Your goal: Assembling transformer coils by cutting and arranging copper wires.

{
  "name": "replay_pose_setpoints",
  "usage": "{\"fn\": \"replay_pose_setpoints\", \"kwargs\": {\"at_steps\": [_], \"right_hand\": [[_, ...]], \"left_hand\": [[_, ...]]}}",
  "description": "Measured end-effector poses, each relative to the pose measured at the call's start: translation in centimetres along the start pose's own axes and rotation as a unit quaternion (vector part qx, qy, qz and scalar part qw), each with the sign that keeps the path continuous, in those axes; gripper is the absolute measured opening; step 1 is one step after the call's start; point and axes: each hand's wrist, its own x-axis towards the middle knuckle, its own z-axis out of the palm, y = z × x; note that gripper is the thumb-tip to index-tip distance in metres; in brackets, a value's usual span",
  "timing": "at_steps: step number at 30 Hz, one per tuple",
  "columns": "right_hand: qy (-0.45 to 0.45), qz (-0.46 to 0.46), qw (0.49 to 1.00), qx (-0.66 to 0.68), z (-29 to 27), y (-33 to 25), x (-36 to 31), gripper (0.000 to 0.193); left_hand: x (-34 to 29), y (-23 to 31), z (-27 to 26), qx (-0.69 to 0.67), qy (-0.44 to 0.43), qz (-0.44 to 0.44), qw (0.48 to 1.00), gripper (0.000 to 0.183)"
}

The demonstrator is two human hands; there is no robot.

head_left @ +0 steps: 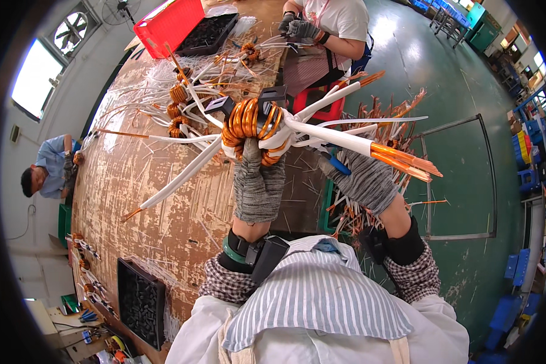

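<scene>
My left hand (259, 188), in a grey knit glove, is closed around the underside of a copper-wound ring coil (252, 121) and holds it up over the table edge. White-sleeved leads with bare copper ends spread from the coil to both sides; a thick lead (340, 138) points right. Just below that lead is my right hand (367, 182), gloved the same way and closed on a blue-handled tool (340, 164). The tool's working end is hidden, so its kind does not show.
Similar coils (177, 112) lie among white leads on the worn wooden table (182, 188). A red crate (167, 27) and black trays (141, 303) stand on it. Many copper-ended leads (352, 212) are heaped at my right. Two co-workers sit nearby, one (340, 30) ahead and one (51, 167) at left.
</scene>
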Motion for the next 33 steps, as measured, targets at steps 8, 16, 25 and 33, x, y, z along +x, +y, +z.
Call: {"fn": "replay_pose_setpoints", "kwargs": {"at_steps": [8,16,25,33], "right_hand": [[0.013,0.033,0.999,-0.006,0.8,0.8,-1.0,0.034],[0.208,-0.127,0.949,-0.2,1.3,1.1,-0.5,0.031],[0.146,-0.014,0.989,-0.007,1.4,0.9,-0.3,0.025],[0.189,0.068,0.949,-0.242,-7.0,5.8,-2.6,0.027]], "left_hand": [[-0.8,0.1,0.0,0.024,-0.027,-0.008,0.999,0.053],[-0.4,-0.3,-0.1,-0.001,0.005,-0.012,1.0,0.051],[0.4,-0.4,-0.2,-0.041,0.029,-0.048,0.998,0.048],[1.1,2.6,0.9,-0.117,0.066,-0.154,0.979,0.047]]}}
